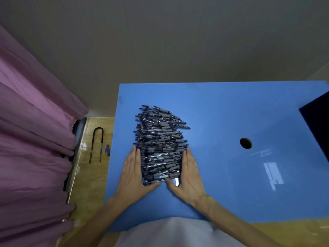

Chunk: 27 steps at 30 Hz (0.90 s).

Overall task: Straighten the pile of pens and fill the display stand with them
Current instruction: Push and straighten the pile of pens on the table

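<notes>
My fingers are straight and flat: the left hand [132,172] presses the left edge of the pile of pens [160,143], the right hand [189,175] the right edge, thumbs tucked under its near end. I see the pile lying on the blue table [231,113], a dark panel [316,122] at far right

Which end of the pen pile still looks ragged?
The far end of the pen pile, away from the hands: its pens splay out unevenly. The near end, between left hand and right hand, is squared.
</notes>
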{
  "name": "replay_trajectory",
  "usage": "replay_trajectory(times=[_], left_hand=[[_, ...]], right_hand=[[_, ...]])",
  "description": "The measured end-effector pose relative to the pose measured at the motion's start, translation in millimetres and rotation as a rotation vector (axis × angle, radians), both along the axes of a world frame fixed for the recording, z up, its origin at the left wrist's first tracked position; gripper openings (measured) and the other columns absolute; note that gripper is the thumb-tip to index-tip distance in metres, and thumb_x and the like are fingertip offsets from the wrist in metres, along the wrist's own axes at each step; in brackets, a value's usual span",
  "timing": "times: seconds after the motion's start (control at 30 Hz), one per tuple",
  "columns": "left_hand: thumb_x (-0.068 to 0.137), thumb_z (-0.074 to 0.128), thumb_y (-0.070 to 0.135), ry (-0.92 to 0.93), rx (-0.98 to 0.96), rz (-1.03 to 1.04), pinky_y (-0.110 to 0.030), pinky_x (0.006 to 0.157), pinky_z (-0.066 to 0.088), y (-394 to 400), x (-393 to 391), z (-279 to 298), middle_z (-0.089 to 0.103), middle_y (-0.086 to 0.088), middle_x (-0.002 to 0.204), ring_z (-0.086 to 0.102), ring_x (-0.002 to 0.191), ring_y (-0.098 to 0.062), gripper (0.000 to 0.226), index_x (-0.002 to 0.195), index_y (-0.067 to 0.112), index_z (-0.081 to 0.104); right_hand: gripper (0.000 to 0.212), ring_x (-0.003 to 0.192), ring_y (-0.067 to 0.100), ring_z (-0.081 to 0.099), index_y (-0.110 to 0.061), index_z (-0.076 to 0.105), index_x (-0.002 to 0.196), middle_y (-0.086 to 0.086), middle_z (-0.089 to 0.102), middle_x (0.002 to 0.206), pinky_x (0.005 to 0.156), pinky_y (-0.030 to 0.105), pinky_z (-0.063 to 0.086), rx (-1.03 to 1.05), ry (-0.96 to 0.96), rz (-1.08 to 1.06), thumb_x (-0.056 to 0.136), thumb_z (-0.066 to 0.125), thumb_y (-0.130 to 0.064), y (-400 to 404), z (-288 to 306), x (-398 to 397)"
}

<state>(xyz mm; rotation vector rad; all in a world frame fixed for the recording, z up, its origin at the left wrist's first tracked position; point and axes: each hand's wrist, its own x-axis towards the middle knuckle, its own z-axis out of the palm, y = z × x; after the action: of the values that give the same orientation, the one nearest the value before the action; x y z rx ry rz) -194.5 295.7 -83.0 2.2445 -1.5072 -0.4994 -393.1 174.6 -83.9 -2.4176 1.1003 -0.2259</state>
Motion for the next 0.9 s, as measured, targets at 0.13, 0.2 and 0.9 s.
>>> replay_trajectory(times=[0.13, 0.2, 0.9], left_hand=[[0.074, 0.055, 0.091, -0.028, 0.010, -0.026, -0.045, 0.129, 0.006, -4.6, 5.5, 4.5, -0.014, -0.007, 0.171, -0.011, 0.158, -0.019, 0.138, 0.162, 0.009, -0.013], [0.074, 0.053, 0.092, -0.037, 0.012, -0.002, -0.041, 0.129, 0.001, -3.0, 8.6, 5.9, -0.016, -0.006, 0.171, -0.013, 0.158, -0.018, 0.138, 0.161, 0.010, -0.015], [0.063, 0.048, 0.100, 0.143, -0.018, 0.217, -0.031, 0.127, -0.003, 1.7, -13.7, -0.7, -0.001, 0.003, 0.171, -0.004, 0.156, -0.010, 0.143, 0.163, 0.014, -0.008]], right_hand=[[0.121, 0.157, 0.027, -0.012, 0.003, -0.004, 0.159, 0.017, -0.011, 0.169, 0.128, 0.045, 0.004, 0.034, -0.074, -0.035, 0.085, 0.061, -0.066, 15.5, 3.3, 18.4], [0.121, 0.157, 0.027, -0.011, 0.003, -0.002, 0.159, 0.017, -0.008, 0.169, 0.128, 0.045, 0.004, 0.011, -0.070, -0.047, 0.084, 0.060, -0.070, 14.1, 4.8, 17.3], [0.115, 0.154, 0.022, -0.023, -0.004, -0.019, 0.156, 0.010, -0.025, 0.165, 0.126, 0.038, -0.008, 0.135, 0.001, -0.128, 0.089, 0.058, -0.058, 26.1, 2.6, 11.6]])
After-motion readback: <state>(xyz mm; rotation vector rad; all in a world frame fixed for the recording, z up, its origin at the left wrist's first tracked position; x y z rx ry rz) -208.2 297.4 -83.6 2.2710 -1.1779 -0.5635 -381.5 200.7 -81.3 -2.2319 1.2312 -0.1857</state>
